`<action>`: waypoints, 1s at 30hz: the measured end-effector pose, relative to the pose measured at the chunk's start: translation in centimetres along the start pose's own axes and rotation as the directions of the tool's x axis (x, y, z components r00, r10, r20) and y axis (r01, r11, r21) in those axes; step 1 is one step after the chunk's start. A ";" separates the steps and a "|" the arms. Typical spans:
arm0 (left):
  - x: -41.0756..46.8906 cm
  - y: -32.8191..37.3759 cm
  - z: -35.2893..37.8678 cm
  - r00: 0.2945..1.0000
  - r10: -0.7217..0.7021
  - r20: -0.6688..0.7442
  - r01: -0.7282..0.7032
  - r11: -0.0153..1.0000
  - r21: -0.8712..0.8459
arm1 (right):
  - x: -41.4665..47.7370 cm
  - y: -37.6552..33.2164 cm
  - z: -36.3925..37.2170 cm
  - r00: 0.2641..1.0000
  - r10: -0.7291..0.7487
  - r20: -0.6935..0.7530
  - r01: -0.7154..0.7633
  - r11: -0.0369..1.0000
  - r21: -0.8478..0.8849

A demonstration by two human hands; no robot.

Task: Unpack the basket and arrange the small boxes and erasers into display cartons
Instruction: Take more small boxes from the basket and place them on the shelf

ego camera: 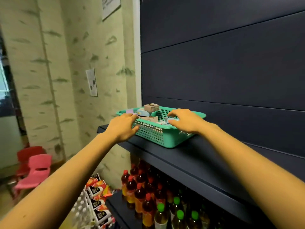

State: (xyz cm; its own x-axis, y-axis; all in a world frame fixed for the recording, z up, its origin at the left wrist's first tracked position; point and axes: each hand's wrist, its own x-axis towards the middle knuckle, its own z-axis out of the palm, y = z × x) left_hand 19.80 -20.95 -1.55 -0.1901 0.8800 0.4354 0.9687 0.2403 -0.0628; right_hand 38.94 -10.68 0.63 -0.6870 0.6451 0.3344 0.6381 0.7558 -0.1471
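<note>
On dark shelf (206,162), green basket (151,134) of small boxes (151,107), left hand (123,128), right hand (185,121) over it, fingers (173,114) released, bottles (140,192) below

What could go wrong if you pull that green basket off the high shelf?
The basket sits high, near the shelf edge; pulled unevenly, it might tip. The brown box piled above its rim could slide off. Anything that falls might hit the bottles below.
</note>
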 end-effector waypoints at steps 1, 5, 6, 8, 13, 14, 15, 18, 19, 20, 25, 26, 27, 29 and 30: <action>0.4 -1.3 0.3 1.000 0.005 0.001 -0.004 1.000 -0.006 | 1.3 -0.8 0.4 1.000 0.005 -0.004 -0.005 1.000 -0.005; 2.3 -6.1 1.6 1.000 0.017 -0.017 -0.018 0.999 -0.044 | 6.5 -2.9 2.3 0.998 0.063 -0.004 -0.063 0.998 0.019; 2.8 -7.2 2.0 1.000 0.013 -0.014 -0.014 0.998 -0.065 | 7.7 -3.3 2.7 0.996 0.085 -0.002 -0.084 0.996 0.032; 4.1 -9.1 2.8 1.000 0.014 -0.005 -0.014 0.995 -0.100 | 10.0 -3.9 3.5 0.992 0.124 0.003 -0.124 0.991 0.042; 8.1 -12.4 5.2 0.998 0.034 -0.049 -0.044 0.975 -0.220 | 15.4 -3.8 5.8 0.981 0.186 0.059 -0.183 0.981 -0.062; 9.0 -12.9 5.6 0.997 0.043 -0.060 -0.056 0.970 -0.236 | 16.6 -3.5 6.1 0.976 0.205 0.065 -0.200 0.976 -0.084; 10.0 -13.4 6.1 0.996 0.056 -0.068 -0.071 0.967 -0.244 | 17.7 -3.1 6.3 0.972 0.226 0.066 -0.219 0.970 -0.105; 13.6 -14.7 7.1 0.992 0.094 -0.085 -0.111 0.966 -0.232 | 21.4 -1.7 6.4 0.955 0.290 0.061 -0.278 0.949 -0.150; 15.0 -15.0 7.3 0.991 0.101 -0.088 -0.119 0.965 -0.232 | 22.6 -1.4 6.2 0.948 0.313 0.064 -0.300 0.941 -0.157; 16.3 -15.4 7.6 0.990 0.110 -0.092 -0.128 0.964 -0.234 | 23.8 -1.1 6.1 0.937 0.342 0.069 -0.327 0.931 -0.164; 22.1 -16.7 8.9 0.984 0.159 -0.083 -0.175 0.954 -0.242 | 28.4 -0.6 6.6 0.871 0.486 0.078 -0.478 0.873 -0.097; 23.0 -16.9 9.2 0.981 0.174 -0.090 -0.192 0.949 -0.252 | 29.0 -0.5 7.0 0.844 0.527 0.099 -0.522 0.850 -0.072; 23.9 -17.1 9.6 0.977 0.192 -0.094 -0.210 0.942 -0.261 | 29.5 -0.3 7.5 0.815 0.562 0.140 -0.563 0.826 -0.038; 25.7 -17.3 10.4 0.968 0.239 -0.077 -0.251 0.930 -0.269 | 30.5 0.1 8.7 0.752 0.610 0.249 -0.642 0.764 0.066; 26.6 -17.4 10.8 0.962 0.265 -0.059 -0.271 0.925 -0.266 | 31.0 0.4 9.2 0.725 0.625 0.288 -0.674 0.731 0.111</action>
State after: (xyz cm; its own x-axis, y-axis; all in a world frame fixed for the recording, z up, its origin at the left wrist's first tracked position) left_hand -3.86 2.66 1.39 0.0831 0.8864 0.4555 0.9901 -0.1253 0.0631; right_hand 14.68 10.68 2.35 -0.1994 0.9729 -0.1173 0.8907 0.1300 -0.4357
